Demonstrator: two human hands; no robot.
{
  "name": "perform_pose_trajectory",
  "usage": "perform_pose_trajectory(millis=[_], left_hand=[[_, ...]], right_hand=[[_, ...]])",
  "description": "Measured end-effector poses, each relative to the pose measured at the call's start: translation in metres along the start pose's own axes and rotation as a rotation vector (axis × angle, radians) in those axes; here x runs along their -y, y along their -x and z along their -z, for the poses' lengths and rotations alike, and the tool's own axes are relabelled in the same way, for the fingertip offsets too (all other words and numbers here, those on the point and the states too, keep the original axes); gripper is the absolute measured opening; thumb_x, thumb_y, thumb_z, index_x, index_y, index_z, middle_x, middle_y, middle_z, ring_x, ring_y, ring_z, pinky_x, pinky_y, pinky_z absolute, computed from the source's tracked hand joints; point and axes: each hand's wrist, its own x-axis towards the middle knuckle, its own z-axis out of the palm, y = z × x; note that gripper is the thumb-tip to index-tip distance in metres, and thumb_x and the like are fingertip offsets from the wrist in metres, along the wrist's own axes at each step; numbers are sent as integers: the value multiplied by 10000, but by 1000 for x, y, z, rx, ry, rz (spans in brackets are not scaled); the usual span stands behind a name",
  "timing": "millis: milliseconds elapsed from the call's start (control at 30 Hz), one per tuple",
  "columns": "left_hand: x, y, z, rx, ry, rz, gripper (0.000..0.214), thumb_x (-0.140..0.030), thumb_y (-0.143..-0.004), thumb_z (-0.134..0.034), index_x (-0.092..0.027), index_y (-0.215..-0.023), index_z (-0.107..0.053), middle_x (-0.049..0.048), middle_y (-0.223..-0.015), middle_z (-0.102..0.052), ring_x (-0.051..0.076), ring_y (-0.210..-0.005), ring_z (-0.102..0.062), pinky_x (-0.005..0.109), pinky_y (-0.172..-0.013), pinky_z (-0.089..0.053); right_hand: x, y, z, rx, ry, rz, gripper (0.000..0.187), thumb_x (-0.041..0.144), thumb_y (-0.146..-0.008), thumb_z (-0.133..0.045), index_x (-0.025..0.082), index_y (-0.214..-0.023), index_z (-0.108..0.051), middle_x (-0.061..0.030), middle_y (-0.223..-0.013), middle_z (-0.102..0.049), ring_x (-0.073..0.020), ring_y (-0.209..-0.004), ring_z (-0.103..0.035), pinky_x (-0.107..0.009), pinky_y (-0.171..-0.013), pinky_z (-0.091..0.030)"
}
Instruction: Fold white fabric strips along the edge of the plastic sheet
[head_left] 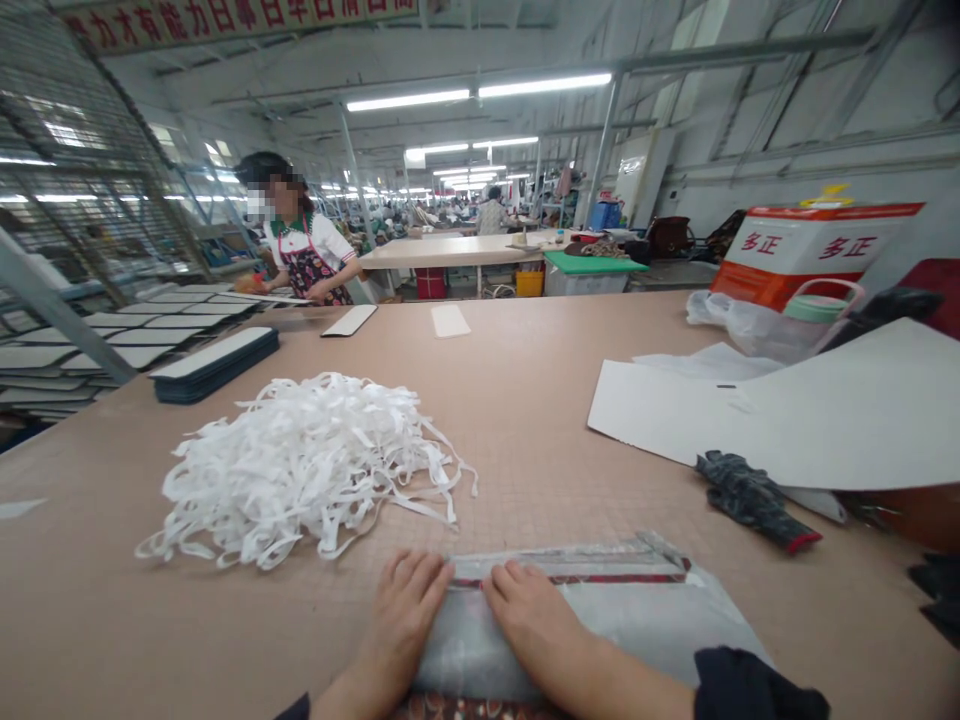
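A translucent plastic bag (645, 620) lies flat at the table's near edge, with a thin dark-red strip (615, 578) running along its far side. My left hand (405, 610) is at the bag's left end, its fingers curled together over the edge. Close beside it, my right hand (529, 610) grips the bag with bent fingers on the red strip. The thumbs and the undersides of both hands are mostly hidden. Beyond my left hand is a large tangled heap of white fabric strips (307, 470).
Dark-edged panels (217, 365) are stacked at left. A grey glove (750, 495) and a large white sheet (787, 420) lie at right, before a red-and-white container (810, 255). Across the table, a person in a patterned apron (304, 270) handles a panel.
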Motion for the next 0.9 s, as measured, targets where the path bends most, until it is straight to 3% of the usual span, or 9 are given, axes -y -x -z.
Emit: perform_pose_trajectory(millis=[100, 200, 433, 700, 900], left_hand=[[2, 5, 5, 27, 77, 90, 209, -160, -879, -386, -197, -975, -568, 45, -946, -585, 175, -854, -509, 351, -816, -383], [0, 9, 3, 78, 121, 93, 206, -177, -887, -375, -204, -872, -579, 25, -859, -583, 166, -765, -503, 334, -750, -398], [1, 19, -6, 157, 67, 85, 153, -170, -871, -422, -176, -940, -559, 41, -864, -567, 176, -764, -502, 317, -689, -430], [-1, 20, -9, 186, 126, 175, 156, -159, -872, -412, -186, -922, -557, 32, -852, -561, 170, -769, -515, 302, -694, -463], [1, 15, -6, 203, 32, 78, 234, -102, -834, -439, -182, -1026, -546, 50, -916, -578, 175, -789, -528, 306, -696, -478]], right_hand=[[-4, -2, 2, 22, -106, -27, 56, 129, -788, -573, 175, -817, -581, -35, -828, -590, -196, -776, -510, -303, -660, -372], [-1, -8, 2, 0, -171, -16, 75, 132, -801, -564, 181, -858, -575, -28, -862, -583, -194, -804, -504, -299, -684, -374], [8, -16, -9, -44, -254, -4, 116, 128, -790, -589, 190, -884, -559, -14, -888, -569, -182, -820, -491, -294, -711, -379], [15, -21, -19, -87, -70, 200, 197, 169, -775, -592, 126, -961, -543, -65, -903, -572, -210, -793, -473, -349, -684, -377], [6, -8, -10, -15, -36, 173, 210, 147, -767, -569, 111, -974, -556, -88, -918, -584, -221, -798, -493, -357, -677, -389]])
